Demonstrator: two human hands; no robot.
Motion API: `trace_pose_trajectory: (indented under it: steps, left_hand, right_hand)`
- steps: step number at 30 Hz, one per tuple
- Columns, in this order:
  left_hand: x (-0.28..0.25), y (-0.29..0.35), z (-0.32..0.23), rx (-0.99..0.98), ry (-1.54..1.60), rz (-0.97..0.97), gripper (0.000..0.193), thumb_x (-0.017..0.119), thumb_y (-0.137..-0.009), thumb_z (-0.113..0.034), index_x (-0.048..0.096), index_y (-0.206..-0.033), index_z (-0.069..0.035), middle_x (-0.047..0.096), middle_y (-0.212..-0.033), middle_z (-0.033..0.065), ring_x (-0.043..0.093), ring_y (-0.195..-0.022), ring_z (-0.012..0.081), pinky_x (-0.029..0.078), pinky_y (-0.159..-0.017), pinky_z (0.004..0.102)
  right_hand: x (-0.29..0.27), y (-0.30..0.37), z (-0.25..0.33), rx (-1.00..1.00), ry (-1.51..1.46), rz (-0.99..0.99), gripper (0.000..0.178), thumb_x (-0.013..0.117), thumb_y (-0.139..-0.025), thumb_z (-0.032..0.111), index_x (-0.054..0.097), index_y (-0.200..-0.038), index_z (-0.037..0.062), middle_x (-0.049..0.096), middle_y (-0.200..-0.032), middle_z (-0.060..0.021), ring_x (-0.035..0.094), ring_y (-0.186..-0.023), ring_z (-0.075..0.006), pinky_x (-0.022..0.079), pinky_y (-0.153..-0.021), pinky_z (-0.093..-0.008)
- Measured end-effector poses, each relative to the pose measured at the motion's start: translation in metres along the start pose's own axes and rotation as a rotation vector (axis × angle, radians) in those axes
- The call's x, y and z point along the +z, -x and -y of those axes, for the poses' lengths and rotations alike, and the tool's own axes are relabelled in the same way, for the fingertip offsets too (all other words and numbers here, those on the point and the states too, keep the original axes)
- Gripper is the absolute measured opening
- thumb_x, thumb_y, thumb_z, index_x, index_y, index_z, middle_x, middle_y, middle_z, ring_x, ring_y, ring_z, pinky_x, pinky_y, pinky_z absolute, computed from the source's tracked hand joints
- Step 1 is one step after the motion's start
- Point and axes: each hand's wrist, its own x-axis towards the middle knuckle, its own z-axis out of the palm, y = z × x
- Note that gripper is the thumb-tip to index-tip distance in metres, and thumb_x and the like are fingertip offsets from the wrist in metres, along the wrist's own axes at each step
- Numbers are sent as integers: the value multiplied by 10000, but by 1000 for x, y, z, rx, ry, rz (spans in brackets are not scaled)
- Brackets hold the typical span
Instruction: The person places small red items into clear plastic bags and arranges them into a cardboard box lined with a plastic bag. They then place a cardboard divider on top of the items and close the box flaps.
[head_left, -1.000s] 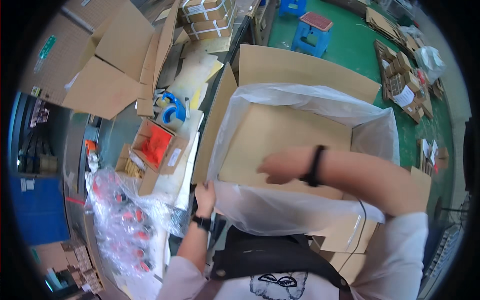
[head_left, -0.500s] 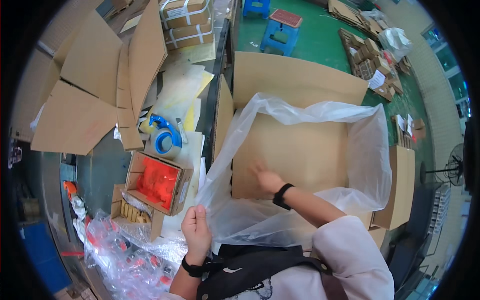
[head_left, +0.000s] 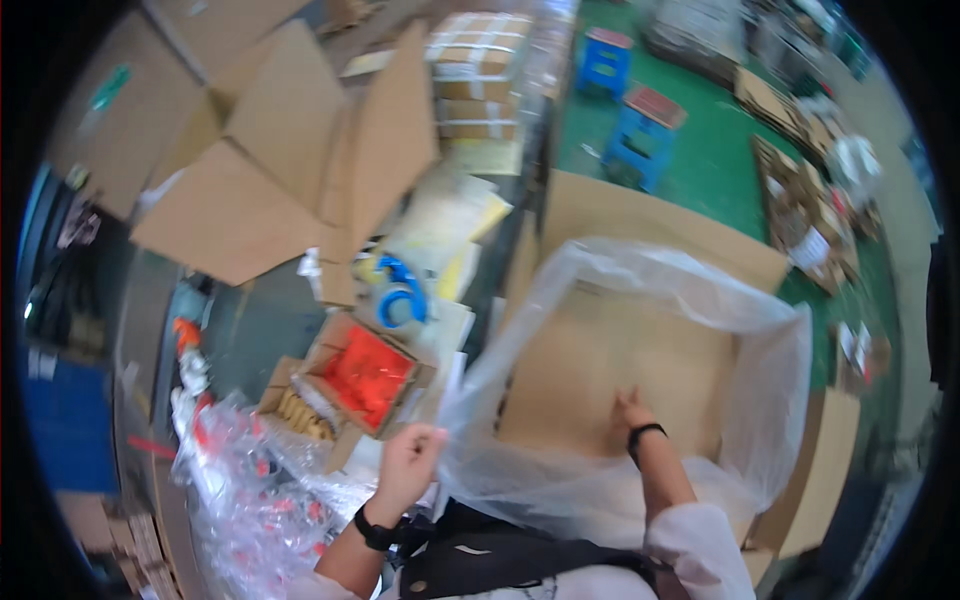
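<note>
Head view, looking down. Large open cardboard box (head_left: 640, 370) lined with a clear plastic bag (head_left: 740, 340), standing right of centre, flaps spread. Left hand (head_left: 405, 465) clenched on the near left rim of the plastic bag, pinching the film and holding it up at the box's corner. Right hand (head_left: 632, 410) reaching down inside the bag, pressed flat against the lining over the box floor; fingers loose, nothing gripped. Black band on each wrist. Just left of the left hand, a small open carton (head_left: 362, 378) with red contents on the surface. Below it, a heap of clear bags (head_left: 245, 500) holding red pieces. Blue tape dispenser (head_left: 400, 292) beyond the carton. Two blue stools (head_left: 645, 125) on the green floor.
</note>
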Motion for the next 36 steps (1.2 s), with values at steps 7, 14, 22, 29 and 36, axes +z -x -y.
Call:
trace_pose_trajectory:
  steps: [7, 14, 22, 29, 36]
  left_hand:
    - [-62, -123, -67, 586, -516, -432, 407, 759, -785, -282, 548, -995, -5, 549, -849, 126, 528, -772, 232, 458, -707, 340]
    - [-78, -266, -110, 210, -944, -400, 1139, 804, -663, -477, 142, -1493, -63, 177, -1506, 245, 193, -1399, 389, 249, -1106, 478]
    - [-175, -349, -46, 50, -549, -585, 832, 705, -704, -618, 605, -1119, 95, 509, -1280, 325, 516, -1184, 427, 446, -940, 473]
    - [-202, -404, -11, 176, -555, -546, 453, 639, -842, -381, 656, -990, 46, 654, -964, 288, 618, -974, 425, 496, -841, 447]
    - [-187, -264, -69, 480, 1, -123, 294, 555, -964, -201, 593, -1165, 11, 680, -994, 59, 616, -877, 128, 500, -791, 307]
  right_hand:
    - [-47, 160, 135, -610, 484, -23, 512, 642, -889, 180, 492, -1346, 4, 625, -1086, -178, 613, -939, -222, 506, -793, -312]
    - [-78, 371, 140, -832, -57, -170, 350, 560, -932, 62, 517, -1266, -33, 620, -1196, -155, 604, -1061, -218, 474, -930, -338]
    - [-71, 463, 42, -497, -106, -654, 342, 547, -968, 126, 545, -1247, -72, 635, -1148, -171, 624, -1027, -227, 496, -893, -321]
    - [-35, 476, 35, -476, -206, -664, 295, 548, -964, 106, 567, -1209, -58, 646, -1122, -161, 636, -984, -214, 513, -845, -307]
    - [-26, 429, 131, -769, 13, -499, 235, 560, -945, 58, 609, -1145, -54, 674, -1015, -128, 644, -923, -195, 510, -835, -291]
